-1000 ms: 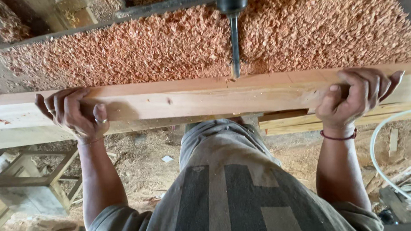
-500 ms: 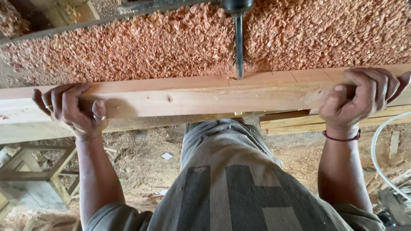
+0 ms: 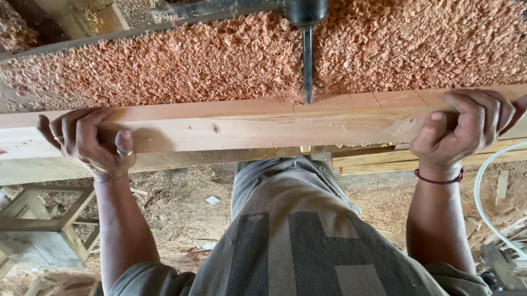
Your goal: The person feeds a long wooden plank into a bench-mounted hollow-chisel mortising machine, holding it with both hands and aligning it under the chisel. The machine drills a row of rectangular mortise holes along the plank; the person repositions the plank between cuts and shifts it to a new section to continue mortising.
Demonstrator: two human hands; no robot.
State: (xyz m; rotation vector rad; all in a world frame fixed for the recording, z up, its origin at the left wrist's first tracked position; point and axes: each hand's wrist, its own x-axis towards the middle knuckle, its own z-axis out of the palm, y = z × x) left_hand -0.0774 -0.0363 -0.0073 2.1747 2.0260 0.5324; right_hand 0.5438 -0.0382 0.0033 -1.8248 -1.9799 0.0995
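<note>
1. Since half a second ago the drill bit (image 3: 308,62) has come closer and stands larger at twelve o'clock; its tip now meets the top edge of the long timber beam (image 3: 264,127), and my hands have barely shifted on the wood.
2. My left hand (image 3: 88,141), at nine o'clock, is clamped on the beam: fingers curled over the far edge, thumb pressed on the near face.
3. My right hand (image 3: 465,129), at three o'clock, grips the same way, fingers wrapped over the top and thumb set against the front.
4. The beam runs across the view from nine to three, lying in front of the heap of reddish wood shavings (image 3: 220,59) and just above my waist.
5. I judge the step in hand to be boring at a pencil-marked section, with me steadying the piece under the bit.
6. The next move calls for a firm, even hold from both hands, so the beam neither twists nor slides while the bit bites; my fingers should stay well apart from the bit.
</note>
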